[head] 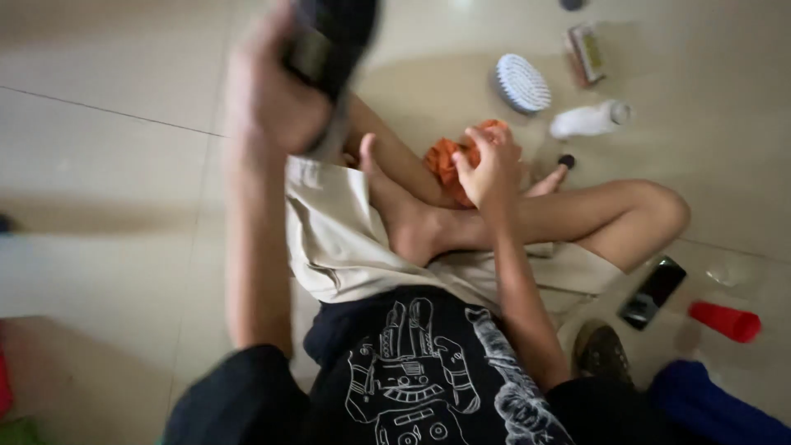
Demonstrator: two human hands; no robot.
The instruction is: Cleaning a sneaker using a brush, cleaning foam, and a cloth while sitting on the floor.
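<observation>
Shoe [334, 41], dark and blurred, sits at twelve o'clock of the frame, raised in our left hand [276, 91], whose fingers are wrapped round it. Our right hand [488, 165] is bunched on an orange cloth [445, 161] over our crossed legs, just right of centre. We judge the cleaning to be under way: cloth and shoe are well apart, and we cannot tell how clean the shoe is. At one o'clock on the glossy tiled floor [107, 165] lie a white oval ribbed brush [521, 82], a white plastic bottle [589, 119] on its side and a small rectangular block brush [585, 53]. At four o'clock lie a dark phone [652, 291], a red cup [725, 320] on its side and a second worn brown shoe [601, 350].
</observation>
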